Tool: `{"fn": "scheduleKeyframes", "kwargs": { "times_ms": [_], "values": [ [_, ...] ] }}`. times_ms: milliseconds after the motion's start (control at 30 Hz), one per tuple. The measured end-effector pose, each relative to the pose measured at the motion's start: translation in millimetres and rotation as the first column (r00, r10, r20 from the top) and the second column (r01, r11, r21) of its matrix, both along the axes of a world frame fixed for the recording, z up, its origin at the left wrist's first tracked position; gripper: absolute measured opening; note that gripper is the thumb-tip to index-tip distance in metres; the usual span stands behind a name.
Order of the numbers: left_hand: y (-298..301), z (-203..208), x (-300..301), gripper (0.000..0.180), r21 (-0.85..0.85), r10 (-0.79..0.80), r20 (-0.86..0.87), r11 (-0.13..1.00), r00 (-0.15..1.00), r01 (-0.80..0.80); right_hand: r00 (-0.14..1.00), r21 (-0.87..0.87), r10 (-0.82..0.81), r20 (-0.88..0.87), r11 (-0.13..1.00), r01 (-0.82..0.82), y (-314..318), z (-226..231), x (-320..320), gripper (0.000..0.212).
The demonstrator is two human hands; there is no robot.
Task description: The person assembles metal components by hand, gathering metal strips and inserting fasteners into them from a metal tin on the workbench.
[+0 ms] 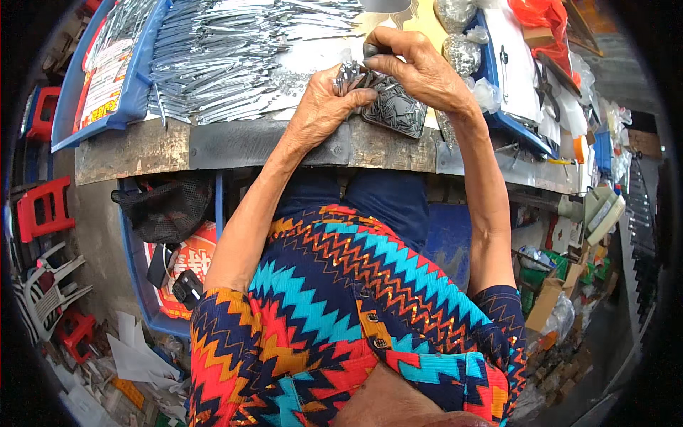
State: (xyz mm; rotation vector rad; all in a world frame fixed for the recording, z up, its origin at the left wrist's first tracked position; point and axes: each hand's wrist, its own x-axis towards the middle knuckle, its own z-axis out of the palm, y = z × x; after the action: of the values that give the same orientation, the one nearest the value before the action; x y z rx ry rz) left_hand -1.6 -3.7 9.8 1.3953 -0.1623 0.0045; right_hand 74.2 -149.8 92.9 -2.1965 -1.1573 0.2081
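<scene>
My left hand (321, 105) is closed around a bundle of thin silvery metal pieces (346, 77), whose ends stick up above the fingers. Close beside it, my right hand (427, 75) is bent inward with thumb and fingertips pressed together at the top of the bundle; what they pinch is too small to make out. A dark covering sits on one of its fingertips. Below both hands, at the table's near edge, a shallow container (398, 114) holds many small dark grey metal pins. To the left spreads a large pile of slim grey metal strips (213, 60).
A blue tray (135, 89) stands on the worktable's left, another blue tray (501, 114) on its right. Clear bags of small metal parts (461, 53) lie by the right tray. Under the table edge is a blue crate (139, 277) with a black mesh bag (171, 210). Red stools (44, 206) stand left.
</scene>
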Motion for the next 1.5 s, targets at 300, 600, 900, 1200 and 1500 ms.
{"fn": "scheduleKeyframes", "kwargs": {
  "times_ms": [300,600,900,1200,1500],
  "values": [
    [-2,-2,0,0.024,-0.095,0.04,-0.018,0.995,0.999,-0.042,0.998,0.063,-0.041,0.044,0.997,0.039,-5,-4,-12,0.015],
    [-1,-3,1,0.019,-0.012,0.049,-0.021,0.999,0.999,-0.049,0.969,0.244,-0.175,0.175,0.961,0.13,1,-16,-30,0.012],
    [0,-4,1,0.021,-0.029,0.033,-0.059,0.999,0.998,-0.035,0.955,0.364,-0.287,0.074,0.899,0.242,1,-21,-35,0.01],
    [-1,2,0,0.018,-0.025,0.02,-0.034,0.999,0.999,-0.02,0.96,0.269,-0.27,0.081,0.933,0.239,0,-19,-29,0.011],
    [-2,-6,1,0.019,-0.077,0.04,-0.015,0.996,0.999,-0.042,0.939,0.193,-0.307,-0.158,0.923,0.334,-14,-27,-30,0.034]
  ]
}}
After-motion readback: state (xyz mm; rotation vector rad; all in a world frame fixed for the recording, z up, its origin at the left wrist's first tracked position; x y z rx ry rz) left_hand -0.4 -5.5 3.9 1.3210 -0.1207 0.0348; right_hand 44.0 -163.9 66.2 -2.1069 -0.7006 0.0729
